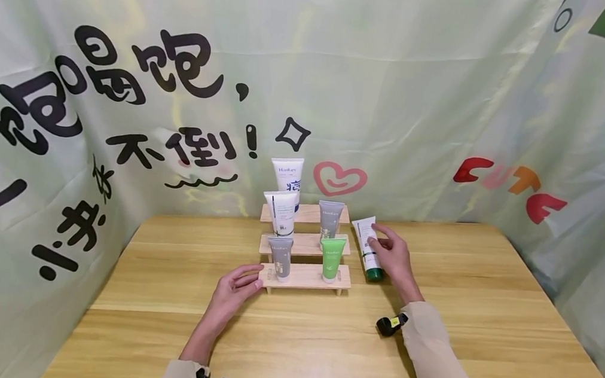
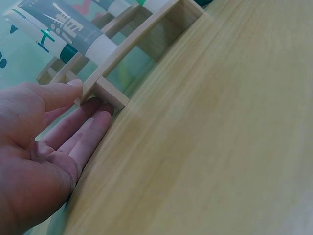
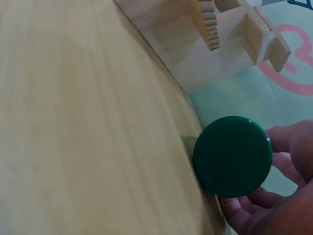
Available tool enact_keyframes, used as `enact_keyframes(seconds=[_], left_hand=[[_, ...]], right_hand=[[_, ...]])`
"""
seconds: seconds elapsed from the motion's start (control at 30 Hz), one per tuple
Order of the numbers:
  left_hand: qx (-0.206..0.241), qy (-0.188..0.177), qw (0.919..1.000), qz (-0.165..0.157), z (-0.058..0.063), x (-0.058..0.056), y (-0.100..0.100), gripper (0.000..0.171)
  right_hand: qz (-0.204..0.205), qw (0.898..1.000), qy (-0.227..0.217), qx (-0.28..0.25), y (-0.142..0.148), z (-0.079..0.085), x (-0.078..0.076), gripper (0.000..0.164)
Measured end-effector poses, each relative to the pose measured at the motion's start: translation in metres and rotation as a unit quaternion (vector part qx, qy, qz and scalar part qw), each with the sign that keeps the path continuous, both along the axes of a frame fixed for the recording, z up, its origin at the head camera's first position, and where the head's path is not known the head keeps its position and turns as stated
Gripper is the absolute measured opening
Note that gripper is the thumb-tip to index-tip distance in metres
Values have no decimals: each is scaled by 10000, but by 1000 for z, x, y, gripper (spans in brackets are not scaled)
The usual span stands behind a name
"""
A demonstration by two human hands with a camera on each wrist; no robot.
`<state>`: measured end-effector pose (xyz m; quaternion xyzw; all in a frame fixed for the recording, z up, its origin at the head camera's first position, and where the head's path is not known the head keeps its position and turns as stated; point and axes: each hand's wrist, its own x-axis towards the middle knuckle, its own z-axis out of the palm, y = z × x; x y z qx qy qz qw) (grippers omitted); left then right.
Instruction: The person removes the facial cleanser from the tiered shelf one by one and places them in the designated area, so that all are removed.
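Observation:
A three-step wooden display stand (image 1: 305,278) carries several squeeze tubes. My left hand (image 1: 234,291) pinches the left end of its lowest step, with the thumb (image 2: 66,93) at the edge and the other fingers below. My right hand (image 1: 394,257) grips a white squeeze tube (image 1: 365,236) lying on the table to the right of the stand. Its dark green cap (image 3: 233,156) points toward me; in the right wrist view the cap hides most of the tube.
On the bottom step stand a small grey tube (image 1: 280,258) and a green tube (image 1: 332,259). Behind them are a white tube (image 1: 281,214), another grey tube (image 1: 329,218) and, at the top, a taller white tube (image 1: 286,172). A printed curtain (image 1: 396,101) hangs behind the wooden table (image 1: 136,294).

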<state>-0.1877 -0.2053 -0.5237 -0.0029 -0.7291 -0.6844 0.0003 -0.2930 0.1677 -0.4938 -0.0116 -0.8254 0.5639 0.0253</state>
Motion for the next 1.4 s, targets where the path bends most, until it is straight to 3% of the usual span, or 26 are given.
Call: enact_keyframes(seconds=[0.63, 1.4], left_hand=[[110, -49, 9999, 1, 0, 3, 1, 37], [177, -104, 9998, 50, 0, -1, 2, 35]], right_hand=[[-79, 9940, 20, 1091, -5, 1, -3, 41], [-123, 9969, -25, 779, 10, 0, 0, 41]])
